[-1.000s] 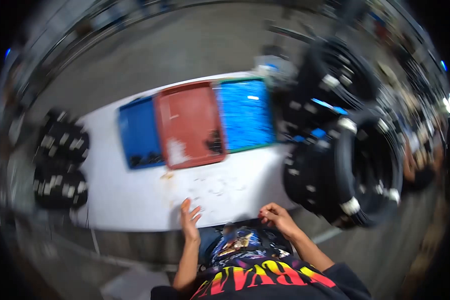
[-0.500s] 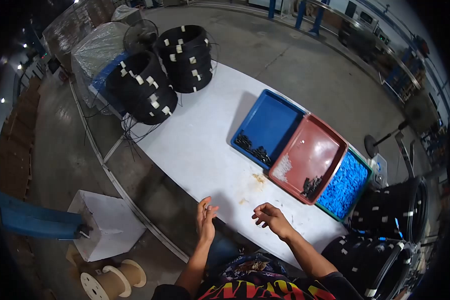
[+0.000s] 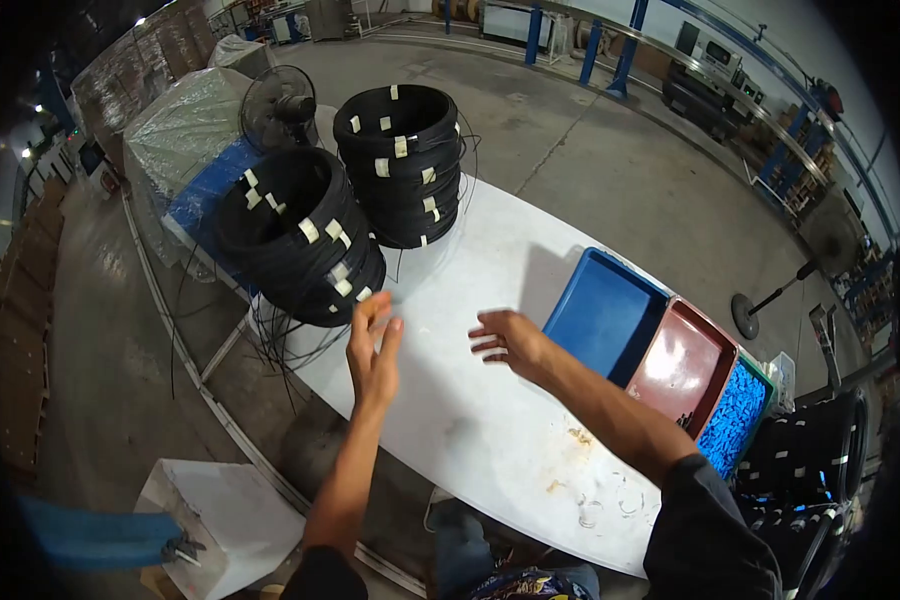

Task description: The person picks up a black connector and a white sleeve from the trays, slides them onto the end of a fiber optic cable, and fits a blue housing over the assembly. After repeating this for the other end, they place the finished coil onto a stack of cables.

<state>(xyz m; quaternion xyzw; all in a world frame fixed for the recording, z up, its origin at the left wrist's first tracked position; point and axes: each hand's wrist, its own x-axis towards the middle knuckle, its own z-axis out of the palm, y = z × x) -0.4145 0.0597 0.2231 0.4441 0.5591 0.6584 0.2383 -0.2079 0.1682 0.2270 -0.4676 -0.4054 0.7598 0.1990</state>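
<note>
My left hand (image 3: 374,350) is raised over the table's near left part, fingers apart and empty, close to the lower edge of a stack of black cable coils (image 3: 305,240). My right hand (image 3: 510,343) hangs above the white table (image 3: 440,400) with its fingers spread and nothing in them, left of the blue tray (image 3: 605,315). Behind the first stack stands a second stack of black coils (image 3: 400,165), tied with pale tape pieces. Neither hand visibly touches a coil.
A red tray (image 3: 682,365) and a green-rimmed tray of blue pieces (image 3: 735,415) stand to the right. More black coils (image 3: 805,450) are at the far right. A fan (image 3: 280,108) is behind the coil stacks. A white box (image 3: 225,520) sits at lower left.
Both hands have moved forward over the table, toward the coil stacks at the left. The camera view has shifted, so the trays appear farther right and the stacks larger. My right forearm now covers part of the trays.
</note>
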